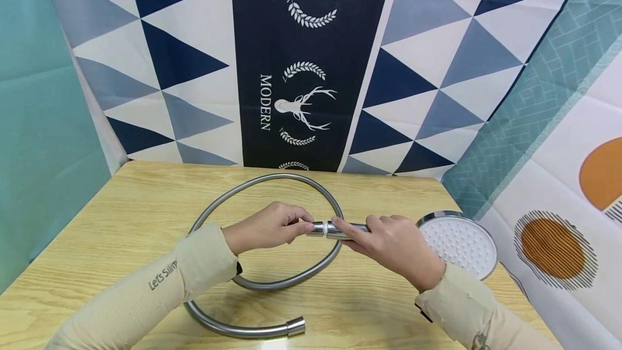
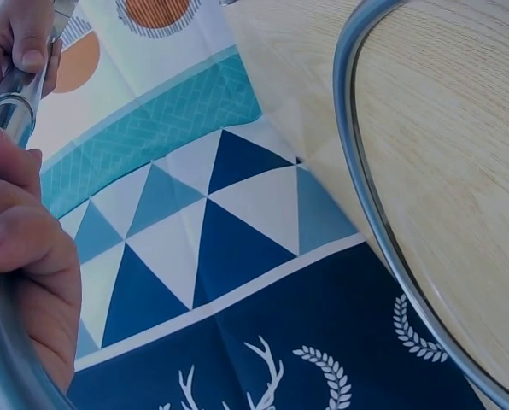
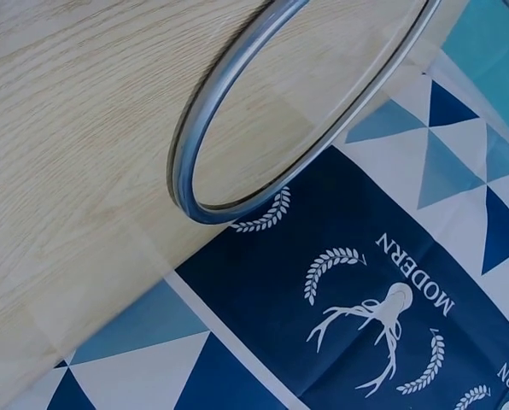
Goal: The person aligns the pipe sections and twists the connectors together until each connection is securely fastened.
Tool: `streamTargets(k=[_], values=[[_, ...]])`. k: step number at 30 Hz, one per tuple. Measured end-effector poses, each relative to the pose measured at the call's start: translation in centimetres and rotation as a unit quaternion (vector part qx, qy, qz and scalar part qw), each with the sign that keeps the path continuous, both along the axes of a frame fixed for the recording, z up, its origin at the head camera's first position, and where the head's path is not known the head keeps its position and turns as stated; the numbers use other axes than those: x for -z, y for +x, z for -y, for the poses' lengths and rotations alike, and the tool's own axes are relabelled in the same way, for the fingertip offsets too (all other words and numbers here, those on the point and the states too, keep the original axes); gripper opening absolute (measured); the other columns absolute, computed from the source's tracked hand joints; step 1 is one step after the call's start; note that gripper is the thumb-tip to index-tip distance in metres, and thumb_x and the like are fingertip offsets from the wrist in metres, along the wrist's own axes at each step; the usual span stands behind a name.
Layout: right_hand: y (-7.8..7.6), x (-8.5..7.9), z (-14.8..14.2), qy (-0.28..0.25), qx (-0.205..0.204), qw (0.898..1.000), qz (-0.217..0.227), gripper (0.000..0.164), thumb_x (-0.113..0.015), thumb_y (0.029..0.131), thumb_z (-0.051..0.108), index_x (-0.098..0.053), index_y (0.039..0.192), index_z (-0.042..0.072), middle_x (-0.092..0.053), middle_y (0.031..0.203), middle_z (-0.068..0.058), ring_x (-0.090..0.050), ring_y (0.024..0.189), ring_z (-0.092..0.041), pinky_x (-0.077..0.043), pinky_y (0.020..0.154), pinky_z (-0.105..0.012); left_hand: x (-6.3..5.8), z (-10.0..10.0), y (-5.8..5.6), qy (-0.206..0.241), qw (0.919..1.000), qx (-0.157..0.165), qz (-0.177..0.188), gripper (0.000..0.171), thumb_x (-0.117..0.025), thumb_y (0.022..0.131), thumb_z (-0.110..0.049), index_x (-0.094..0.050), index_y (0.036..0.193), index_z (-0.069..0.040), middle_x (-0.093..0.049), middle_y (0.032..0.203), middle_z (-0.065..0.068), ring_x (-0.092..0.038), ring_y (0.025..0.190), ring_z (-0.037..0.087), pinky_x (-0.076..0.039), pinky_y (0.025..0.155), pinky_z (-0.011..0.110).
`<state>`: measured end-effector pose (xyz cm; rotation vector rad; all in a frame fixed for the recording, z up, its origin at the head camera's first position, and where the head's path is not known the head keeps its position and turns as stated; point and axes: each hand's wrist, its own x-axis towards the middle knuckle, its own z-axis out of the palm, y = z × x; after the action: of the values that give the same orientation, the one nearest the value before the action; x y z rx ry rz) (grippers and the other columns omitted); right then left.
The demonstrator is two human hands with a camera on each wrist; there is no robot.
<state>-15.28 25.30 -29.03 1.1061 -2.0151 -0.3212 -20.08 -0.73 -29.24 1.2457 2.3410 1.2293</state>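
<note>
My left hand (image 1: 274, 226) pinches the chrome end fitting (image 1: 317, 228) of a grey shower hose (image 1: 286, 286) between thumb and fingers. My right hand (image 1: 393, 244) grips the chrome handle of a shower head, whose round white nozzle face (image 1: 458, 246) shows beyond the wrist. Fitting and handle meet end to end in line, a narrow pale band showing at the join. The left wrist view shows the left fingers (image 2: 24, 248) curled round the hose end, close to the handle. The hose loops over the table, its other end fitting (image 1: 296, 326) lying near the front.
The wooden table (image 1: 146, 204) ends at the back against a patterned cloth (image 1: 413, 69) with triangles and deer heads. A teal cloth (image 1: 44, 123) hangs at the left. At the right hangs a pale cloth (image 1: 597, 285) with orange circles.
</note>
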Motion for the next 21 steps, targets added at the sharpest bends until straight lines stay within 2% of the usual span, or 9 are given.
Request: streamTargets(k=[4, 6, 11, 15, 21], values=[[0.05, 0.05, -0.1, 0.005, 0.0, 1.0, -0.005, 0.047, -0.024, 0.106, 0.04, -0.061, 0.126, 0.021, -0.033, 0.052, 0.001, -0.02, 0.039, -0.008, -0.017, 0.038, -0.019, -0.14, -0.27, -0.01, -0.018, 0.9998, -0.006, 0.001, 0.019, -0.058, 0.097, -0.014, -0.068, 0.097, 0.001, -0.044, 0.056, -0.006, -0.038, 0.048, 0.005, -0.029, 0.047, 0.02], [0.09, 0.1, -0.16, 0.007, -0.003, 1.0, -0.006, 0.046, -0.024, 0.106, 0.04, -0.06, 0.126, 0.021, -0.033, 0.052, 0.001, -0.02, 0.04, -0.008, -0.017, 0.038, -0.019, -0.16, -0.39, -0.04, -0.032, 0.9994, -0.012, -0.003, 0.02, -0.058, 0.097, -0.016, -0.069, 0.089, 0.0, -0.043, 0.055, -0.006, -0.037, 0.047, 0.005, -0.028, 0.046, 0.02], [0.12, 0.24, -0.35, 0.012, -0.01, 1.0, -0.013, 0.044, -0.025, 0.106, 0.04, -0.06, 0.126, 0.02, -0.033, 0.052, 0.001, -0.02, 0.04, -0.008, -0.017, 0.038, -0.019, -0.19, -0.61, -0.09, -0.062, 0.9975, -0.021, -0.028, 0.029, -0.058, 0.097, -0.02, -0.062, 0.073, -0.006, -0.039, 0.055, -0.006, -0.034, 0.047, 0.005, -0.027, 0.046, 0.019], [0.13, 0.23, -0.43, 0.006, -0.009, 1.0, -0.013, 0.045, -0.026, 0.106, 0.04, -0.061, 0.125, 0.02, -0.033, 0.051, 0.001, -0.02, 0.039, -0.008, -0.017, 0.038, -0.019, -0.26, -0.64, 0.0, -0.055, 0.9978, -0.018, -0.032, 0.029, -0.056, 0.098, -0.02, -0.058, 0.072, -0.007, -0.036, 0.057, -0.007, -0.031, 0.049, 0.005, -0.026, 0.047, 0.02], [0.35, 0.11, -0.62, 0.002, -0.005, 1.0, -0.011, 0.046, -0.025, 0.106, 0.039, -0.061, 0.125, 0.019, -0.034, 0.051, 0.0, -0.023, 0.038, -0.008, -0.019, 0.037, -0.018, -0.52, -0.46, 0.32, -0.038, 0.9988, 0.01, -0.03, 0.026, -0.047, 0.102, -0.011, -0.058, 0.08, -0.004, -0.036, 0.059, -0.006, -0.031, 0.05, 0.005, -0.029, 0.05, 0.02]])
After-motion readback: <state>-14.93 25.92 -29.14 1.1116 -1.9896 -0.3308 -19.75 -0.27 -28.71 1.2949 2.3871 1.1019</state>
